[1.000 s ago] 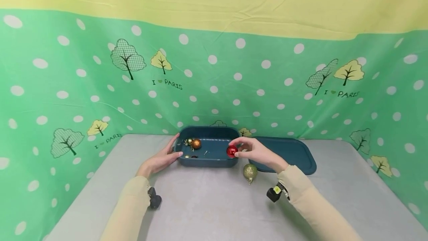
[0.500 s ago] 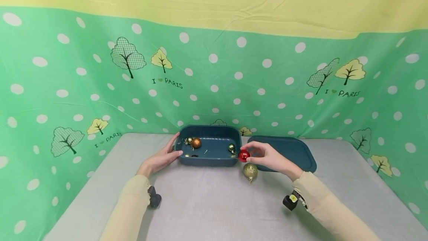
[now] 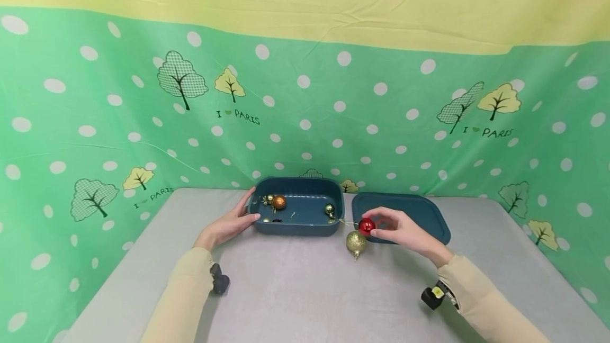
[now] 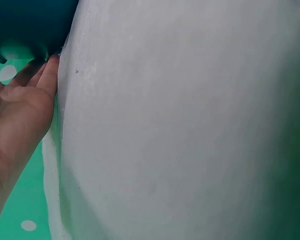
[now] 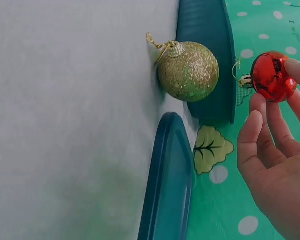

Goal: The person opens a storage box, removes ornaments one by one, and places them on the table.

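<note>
My right hand (image 3: 402,232) pinches a shiny red Christmas bauble (image 3: 366,226) between thumb and fingertips, above the front of the blue lid. A thin gold thread trails from the bauble toward the box; in the right wrist view its metal cap (image 5: 246,81) shows. Just below it, a glittery gold bauble (image 3: 356,243) lies on the table. My left hand (image 3: 230,226) holds the left end of the blue plastic box (image 3: 295,230), thumb at the front rim. Inside the box are an orange bauble (image 3: 278,202), a small green-gold bauble (image 3: 329,209) and other small ornaments partly hidden by the front wall.
The flat blue lid (image 3: 431,224) lies right of the box. Both sit near the back edge of the grey cloth-covered table (image 3: 305,290). Behind hangs a green and yellow printed curtain (image 3: 305,105).
My right hand has lifted the red bauble out of the box's right end and carried it rightward past the rim. The green-gold bauble there has come into view. My left hand stays put.
</note>
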A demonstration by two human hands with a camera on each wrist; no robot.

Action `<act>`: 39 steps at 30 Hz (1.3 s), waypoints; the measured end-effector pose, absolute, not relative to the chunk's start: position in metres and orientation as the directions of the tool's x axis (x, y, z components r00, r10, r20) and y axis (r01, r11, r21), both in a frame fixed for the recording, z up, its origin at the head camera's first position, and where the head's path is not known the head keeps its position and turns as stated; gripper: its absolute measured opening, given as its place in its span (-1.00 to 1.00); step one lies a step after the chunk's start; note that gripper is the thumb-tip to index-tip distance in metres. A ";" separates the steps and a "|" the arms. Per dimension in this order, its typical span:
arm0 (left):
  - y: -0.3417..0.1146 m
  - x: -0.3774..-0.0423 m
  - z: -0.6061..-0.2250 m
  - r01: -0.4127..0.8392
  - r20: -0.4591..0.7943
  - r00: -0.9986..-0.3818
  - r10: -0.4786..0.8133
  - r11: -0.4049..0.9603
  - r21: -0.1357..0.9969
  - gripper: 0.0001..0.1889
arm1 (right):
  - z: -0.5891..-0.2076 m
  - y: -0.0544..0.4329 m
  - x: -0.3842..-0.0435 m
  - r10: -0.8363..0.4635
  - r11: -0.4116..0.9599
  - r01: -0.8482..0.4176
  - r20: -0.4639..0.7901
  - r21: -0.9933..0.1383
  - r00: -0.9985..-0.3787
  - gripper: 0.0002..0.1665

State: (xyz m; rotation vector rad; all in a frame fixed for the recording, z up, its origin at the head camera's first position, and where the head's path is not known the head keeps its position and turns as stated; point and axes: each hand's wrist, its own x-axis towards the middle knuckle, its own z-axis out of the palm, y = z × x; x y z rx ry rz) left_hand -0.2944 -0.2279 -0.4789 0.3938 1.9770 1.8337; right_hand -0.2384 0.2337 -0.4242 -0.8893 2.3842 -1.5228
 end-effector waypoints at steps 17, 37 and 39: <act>-0.229 -0.296 -0.480 -0.083 -0.103 -0.872 0.479 0.062 0.995 -0.08 | -0.450 0.260 -0.235 -0.558 0.321 -0.389 0.160 -0.863 -0.815 -0.54; -0.229 -0.294 -0.477 -0.071 -0.101 -0.865 0.492 0.080 0.994 -0.07 | -0.466 0.254 -0.232 -0.615 0.372 -0.379 0.081 -0.847 -0.784 -0.62; -0.229 -0.295 -0.477 -0.078 -0.110 -0.866 0.489 0.085 0.993 -0.06 | -0.465 0.253 -0.231 -0.629 0.364 -0.398 0.092 -0.842 -0.772 -0.62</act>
